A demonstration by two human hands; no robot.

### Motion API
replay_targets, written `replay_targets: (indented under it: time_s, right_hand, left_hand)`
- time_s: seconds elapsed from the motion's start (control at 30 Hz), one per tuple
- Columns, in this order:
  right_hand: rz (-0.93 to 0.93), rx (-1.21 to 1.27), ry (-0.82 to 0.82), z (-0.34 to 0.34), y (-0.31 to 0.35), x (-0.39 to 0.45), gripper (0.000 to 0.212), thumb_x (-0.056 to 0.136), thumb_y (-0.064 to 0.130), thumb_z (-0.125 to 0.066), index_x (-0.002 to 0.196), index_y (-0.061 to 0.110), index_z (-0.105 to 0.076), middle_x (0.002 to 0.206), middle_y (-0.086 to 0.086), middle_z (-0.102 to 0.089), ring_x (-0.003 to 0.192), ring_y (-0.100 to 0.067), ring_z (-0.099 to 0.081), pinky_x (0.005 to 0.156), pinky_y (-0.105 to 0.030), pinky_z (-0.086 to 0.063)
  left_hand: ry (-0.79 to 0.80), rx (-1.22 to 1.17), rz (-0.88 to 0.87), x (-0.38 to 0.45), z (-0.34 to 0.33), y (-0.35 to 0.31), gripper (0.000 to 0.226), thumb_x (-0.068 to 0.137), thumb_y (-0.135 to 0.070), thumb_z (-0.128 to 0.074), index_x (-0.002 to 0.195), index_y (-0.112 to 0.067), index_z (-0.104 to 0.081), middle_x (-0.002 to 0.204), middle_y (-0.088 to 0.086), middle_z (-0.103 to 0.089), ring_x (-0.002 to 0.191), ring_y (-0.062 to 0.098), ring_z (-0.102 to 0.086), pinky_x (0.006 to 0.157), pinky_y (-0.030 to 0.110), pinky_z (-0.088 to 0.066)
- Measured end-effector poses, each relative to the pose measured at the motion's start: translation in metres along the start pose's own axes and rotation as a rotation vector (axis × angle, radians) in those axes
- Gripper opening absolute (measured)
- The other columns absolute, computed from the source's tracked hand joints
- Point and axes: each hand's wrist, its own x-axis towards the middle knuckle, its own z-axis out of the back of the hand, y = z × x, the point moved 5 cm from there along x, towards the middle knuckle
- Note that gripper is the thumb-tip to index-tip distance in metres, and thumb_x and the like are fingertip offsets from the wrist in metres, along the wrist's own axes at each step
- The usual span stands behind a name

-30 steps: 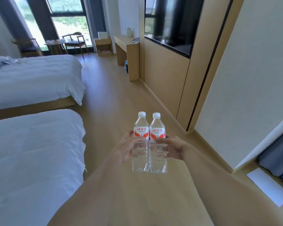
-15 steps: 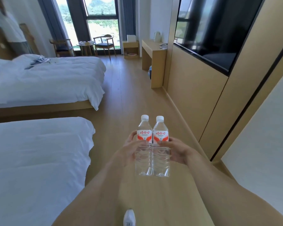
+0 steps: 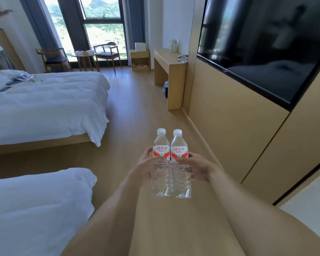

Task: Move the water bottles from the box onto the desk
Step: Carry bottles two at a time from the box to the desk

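clear plastic is catching the light in the head view: two water bottles (image 3: 171,163) are being carried upright and touching, pressed together in mid-air over the floor, well apart from the desk (image 3: 169,71). the left hand (image 3: 146,168) and right hand (image 3: 198,168) are each grasping a ribbed middle. full, they are likely weighing a fair bit, and thin walls may be giving, so squeezing below the labels suits.

Wood floor (image 3: 137,111); two white beds (image 3: 44,100); bright window (image 3: 103,26).
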Motion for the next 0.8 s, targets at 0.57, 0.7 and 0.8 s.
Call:
replay_targets:
  time_s: [0.57, 0.7, 0.8]
  right_hand:
    - [-0.002, 0.000, 0.053, 0.094, 0.178, 0.303, 0.043, 0.088, 0.017, -0.072, 0.129, 0.013, -0.060, 0.126, -0.013, -0.067, 0.101, -0.028, -0.065, 0.101, -0.055, -0.049]
    - [-0.011, -0.011, 0.085, 0.114, 0.236, 0.376, 0.040, 0.089, 0.016, -0.070, 0.128, 0.012, -0.060, 0.116, -0.011, -0.068, 0.098, -0.028, -0.064, 0.102, -0.055, -0.048]
    - [-0.022, -0.022, 0.105, 0.126, 0.267, 0.427, 0.041, 0.089, 0.015, -0.070, 0.129, 0.011, -0.060, 0.113, -0.010, -0.068, 0.095, -0.026, -0.065, 0.097, -0.052, -0.050]
  left_hand:
    - [-0.015, 0.002, -0.067, 0.313, 0.022, -0.157, 0.058, 0.085, 0.007, -0.069, 0.134, -0.017, -0.049, 0.118, 0.023, -0.069, 0.102, 0.042, -0.066, 0.097, 0.062, -0.048]
    - [-0.044, -0.004, -0.082, 0.388, 0.026, -0.205, 0.062, 0.086, 0.004, -0.070, 0.139, -0.017, -0.046, 0.122, 0.022, -0.068, 0.113, 0.045, -0.064, 0.097, 0.061, -0.051]
    - [-0.069, -0.017, -0.073, 0.436, 0.032, -0.231, 0.064, 0.086, 0.002, -0.071, 0.141, -0.018, -0.044, 0.121, 0.020, -0.068, 0.113, 0.043, -0.065, 0.094, 0.057, -0.054]
